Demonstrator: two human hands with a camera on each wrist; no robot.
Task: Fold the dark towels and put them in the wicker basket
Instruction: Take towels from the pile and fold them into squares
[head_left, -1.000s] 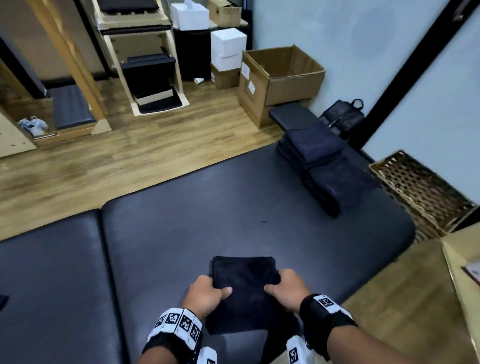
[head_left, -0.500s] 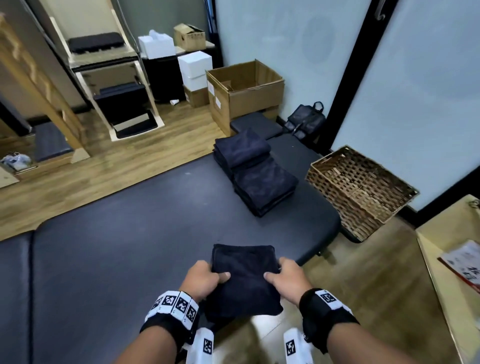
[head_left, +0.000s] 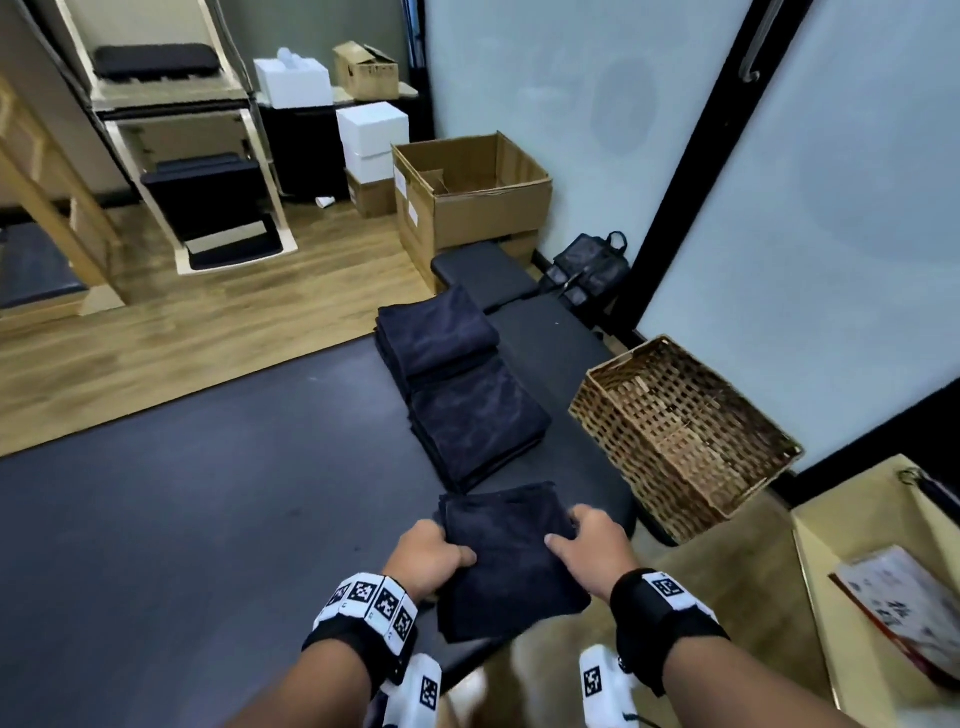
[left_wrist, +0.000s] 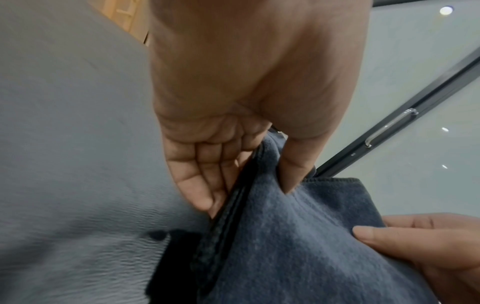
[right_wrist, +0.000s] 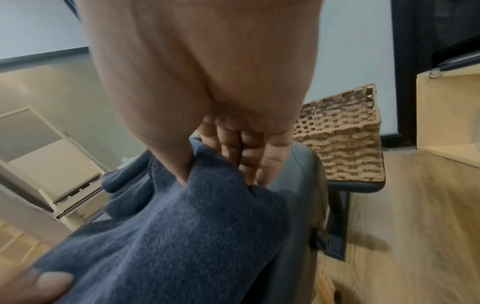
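Head view shows left hand (head_left: 428, 558) and right hand (head_left: 597, 553) each pinching a side of one folded dark towel (head_left: 506, 556) at 6 o'clock, while the wicker basket (head_left: 680, 441) at 2 o'clock holds nothing and stacked towels (head_left: 467, 395) at 12 o'clock await transfer.

No words, brands or numbers could be read. The wrist bands (head_left: 371, 605) at lower centre bore only black-and-white square marker patterns. White labels on the cardboard box (head_left: 470, 205) at upper centre and the printed sheet (head_left: 904, 608) at lower right were too blurred.
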